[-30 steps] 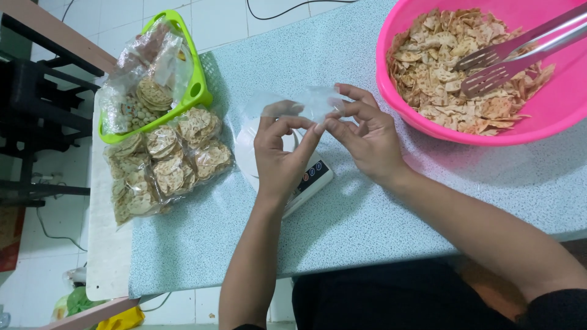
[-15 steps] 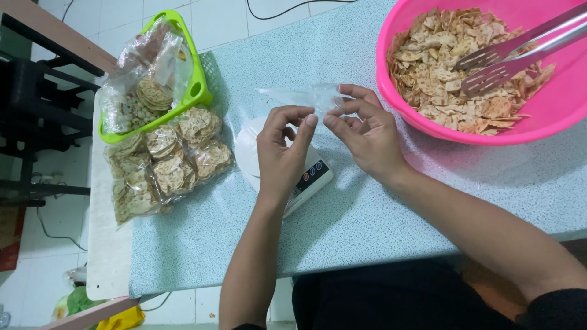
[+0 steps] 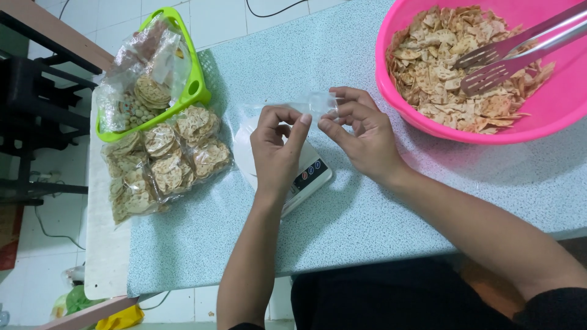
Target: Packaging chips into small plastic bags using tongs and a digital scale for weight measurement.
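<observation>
Hands work over the speckled surface point(image 3: 367, 208), both up above a white scale point(image 3: 306, 177). Left hand point(image 3: 276, 150) is curled, thumb and forefinger close together at the edge of a small clear bag point(image 3: 315, 102); grip is narrow, and I cannot tell if the fingers really pinch the plastic or only touch it. Right hand point(image 3: 361, 134) holds the bag's right end between thumb and fingers, grip tight on the thin film. Bag hangs in the air between the two hands, just above the scale's round plate, w/ nothing seen inside.

Right of the hands sits a pink basin point(image 3: 550, 116), full of flat brown crackers point(image 3: 440, 73), approx. to the half of its depth. Metal tongs point(image 3: 513, 52) lie in it, tips on the crackers, handles going out at the top right.

Left of the scale lie sealed packs point(image 3: 165, 165) of round crackers, touching each other, near the surface edge. Behind them is a green basket point(image 3: 199, 85) w/ more plastic bags and snacks inside. Black cable point(image 3: 275, 12) runs at the far side.
</observation>
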